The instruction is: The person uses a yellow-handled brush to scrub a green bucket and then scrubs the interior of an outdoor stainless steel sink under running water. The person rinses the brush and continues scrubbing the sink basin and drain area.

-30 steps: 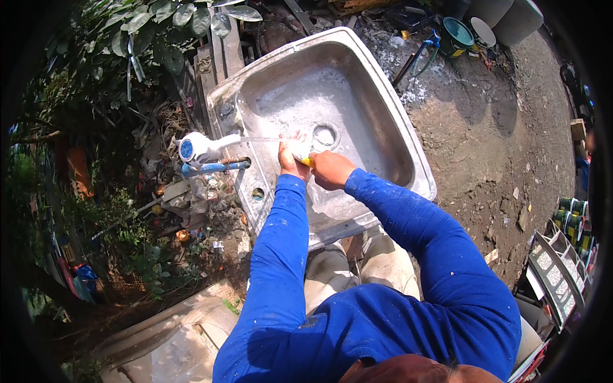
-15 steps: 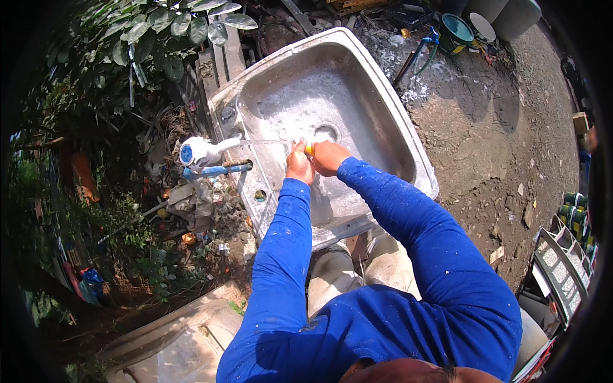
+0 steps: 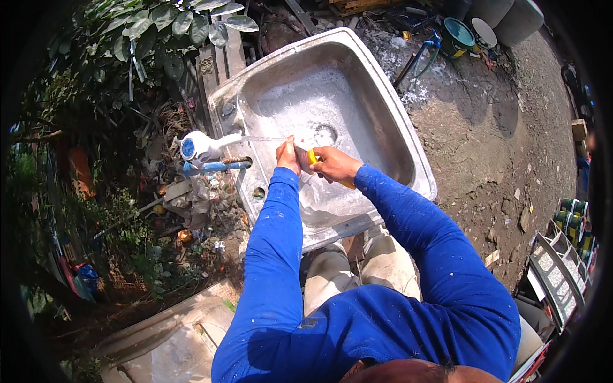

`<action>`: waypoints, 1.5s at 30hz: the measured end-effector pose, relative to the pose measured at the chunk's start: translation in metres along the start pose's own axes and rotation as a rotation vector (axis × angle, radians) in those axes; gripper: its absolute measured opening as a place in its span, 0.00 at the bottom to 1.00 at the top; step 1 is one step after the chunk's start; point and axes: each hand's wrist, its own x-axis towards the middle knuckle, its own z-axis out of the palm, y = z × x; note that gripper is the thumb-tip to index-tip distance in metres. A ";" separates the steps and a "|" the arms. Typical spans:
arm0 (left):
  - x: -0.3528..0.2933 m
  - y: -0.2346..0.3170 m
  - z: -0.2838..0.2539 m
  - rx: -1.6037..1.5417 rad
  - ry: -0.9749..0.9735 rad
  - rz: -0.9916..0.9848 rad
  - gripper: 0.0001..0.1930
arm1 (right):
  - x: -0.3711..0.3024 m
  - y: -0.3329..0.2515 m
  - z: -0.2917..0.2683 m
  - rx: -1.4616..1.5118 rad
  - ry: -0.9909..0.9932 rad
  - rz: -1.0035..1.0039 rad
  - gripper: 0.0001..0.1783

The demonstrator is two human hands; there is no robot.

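A stream of water runs from the white tap onto my left hand, held over the steel sink. My right hand is closed round a yellow-handled tool; more yellow shows under its heel. A flat grey-brown part, perhaps the tool's blade, lies between my hands. My left fingers are closed against that part. Its exact kind cannot be made out. White suds and wet patches cover the basin floor around the round drain.
A blue pipe carries the tap at the sink's left rim. Leafy branches and rubble lie left. Buckets and a blue-topped stand pipe are at the far right. A grey grille leans at the right.
My hands have moved apart slightly, the left toward the tap and the right turned outward. More of the yellow tool and the grey-brown part now shows.
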 end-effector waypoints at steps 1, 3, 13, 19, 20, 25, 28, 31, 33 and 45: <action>-0.001 0.001 0.003 0.052 0.045 -0.012 0.10 | -0.003 0.000 -0.001 0.063 0.000 0.002 0.11; -0.002 0.002 0.008 0.128 0.073 -0.026 0.10 | -0.010 0.002 -0.001 0.191 0.002 0.008 0.08; 0.015 -0.003 -0.011 -0.140 -0.077 0.007 0.12 | -0.004 0.028 0.010 0.674 0.011 0.017 0.08; 0.004 -0.010 0.014 -0.087 -0.104 -0.014 0.15 | 0.015 0.032 0.008 0.773 0.090 0.015 0.10; 0.003 -0.009 0.011 -0.045 -0.144 -0.068 0.15 | 0.016 0.032 0.007 0.779 0.090 0.020 0.10; 0.002 -0.011 -0.001 0.044 -0.134 -0.104 0.14 | 0.011 0.031 0.012 0.830 0.107 0.070 0.11; 0.000 -0.013 0.004 0.007 0.029 0.015 0.11 | 0.006 0.031 0.017 0.839 0.117 0.076 0.12; -0.004 -0.008 0.009 -0.024 0.057 0.107 0.09 | 0.002 0.030 0.016 0.808 0.130 0.127 0.12; -0.003 -0.008 0.012 -0.002 0.076 0.144 0.08 | -0.004 0.028 0.015 0.782 0.131 0.155 0.12; -0.019 0.011 0.029 -0.265 -0.128 -0.109 0.21 | -0.028 0.039 0.019 0.747 0.144 0.152 0.08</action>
